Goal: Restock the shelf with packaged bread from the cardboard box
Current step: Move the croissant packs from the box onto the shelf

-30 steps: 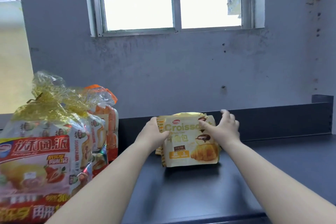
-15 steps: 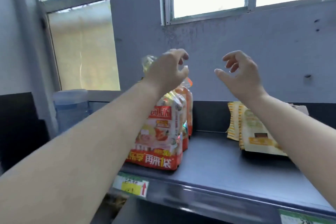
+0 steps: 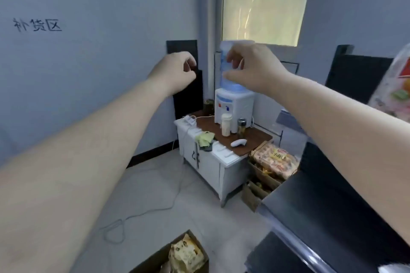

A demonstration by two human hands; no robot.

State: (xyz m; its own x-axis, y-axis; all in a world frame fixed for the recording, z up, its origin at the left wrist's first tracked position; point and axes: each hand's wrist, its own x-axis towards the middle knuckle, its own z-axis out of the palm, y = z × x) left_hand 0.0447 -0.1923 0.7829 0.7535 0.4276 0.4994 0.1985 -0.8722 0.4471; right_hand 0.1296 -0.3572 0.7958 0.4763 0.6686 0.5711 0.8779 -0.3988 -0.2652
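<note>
Shop stockroom: dark shelf (image 3: 315, 210), boxed bread packs (image 3: 187, 255), water dispenser (image 3: 233, 104) on cabinet (image 3: 213, 168).

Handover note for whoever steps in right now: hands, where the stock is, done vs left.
Left hand: raised in the air, fingers loosely curled, holding nothing.
Right hand: raised too, fingers relaxed, holding nothing.
Stock: cardboard box on the floor at the bottom of the view, a bread pack showing inside. More packaged goods sit in another box beside the white cabinet.
Shelf: dark surface at right; one snack bag visible at the right edge.
Done: cannot tell from this view how much is shelved.
Left: probably reach down to the box, take the next pack and place it on the shelf.
</note>
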